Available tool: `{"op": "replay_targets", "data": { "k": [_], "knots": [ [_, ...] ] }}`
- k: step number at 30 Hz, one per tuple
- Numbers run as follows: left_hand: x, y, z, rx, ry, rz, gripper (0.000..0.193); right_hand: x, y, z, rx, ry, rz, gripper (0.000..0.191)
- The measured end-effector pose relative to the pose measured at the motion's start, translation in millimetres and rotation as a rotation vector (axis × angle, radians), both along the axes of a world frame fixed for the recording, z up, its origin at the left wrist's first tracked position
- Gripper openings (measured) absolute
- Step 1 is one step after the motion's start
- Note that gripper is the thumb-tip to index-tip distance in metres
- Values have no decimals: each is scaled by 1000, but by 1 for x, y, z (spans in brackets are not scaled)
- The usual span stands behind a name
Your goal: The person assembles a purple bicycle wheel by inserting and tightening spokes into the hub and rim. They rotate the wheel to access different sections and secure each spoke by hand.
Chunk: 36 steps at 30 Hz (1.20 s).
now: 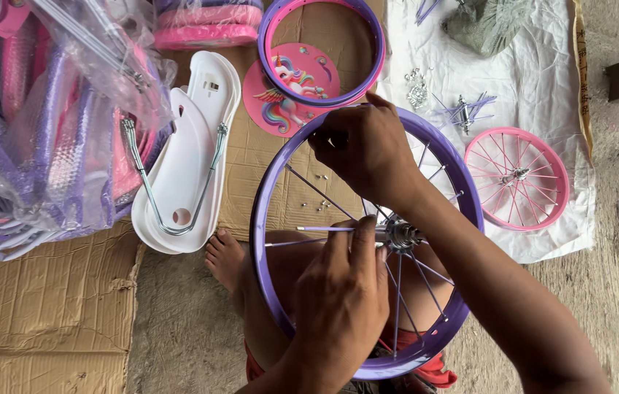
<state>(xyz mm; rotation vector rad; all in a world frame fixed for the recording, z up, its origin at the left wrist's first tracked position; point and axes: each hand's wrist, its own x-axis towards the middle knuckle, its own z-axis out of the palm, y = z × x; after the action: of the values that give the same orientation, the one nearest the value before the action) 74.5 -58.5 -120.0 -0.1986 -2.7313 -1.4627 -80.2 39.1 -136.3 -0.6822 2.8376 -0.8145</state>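
Purple wheel rim [262,219] pinched by right hand [364,149], left hand [342,292] gripping spoke [324,229].

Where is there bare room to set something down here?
Free: the flattened cardboard at lower left, below the bagged parts; bare concrete floor right of the white cloth. Crowded: the cloth, with the pink wheel, and around the purple rim.
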Motion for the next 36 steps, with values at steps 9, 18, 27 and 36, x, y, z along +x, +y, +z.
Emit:
{"op": "replay_targets", "data": {
  "k": [9,18,27,36],
  "knots": [
    [16,-12,1,-33,10,-3,44,14,-19,-8,108,399,235,11],
    [25,-15,-9,19,118,-65,33,27,53,69,-87,117,107,7],
    [14,-5,-4,-14,102,-72,23,96,164,33,-171,216,-176,22],
    [-3,15,-17,27,-46,-59,15,146,228,-40,-611,169,-535,14]
  ]
}}
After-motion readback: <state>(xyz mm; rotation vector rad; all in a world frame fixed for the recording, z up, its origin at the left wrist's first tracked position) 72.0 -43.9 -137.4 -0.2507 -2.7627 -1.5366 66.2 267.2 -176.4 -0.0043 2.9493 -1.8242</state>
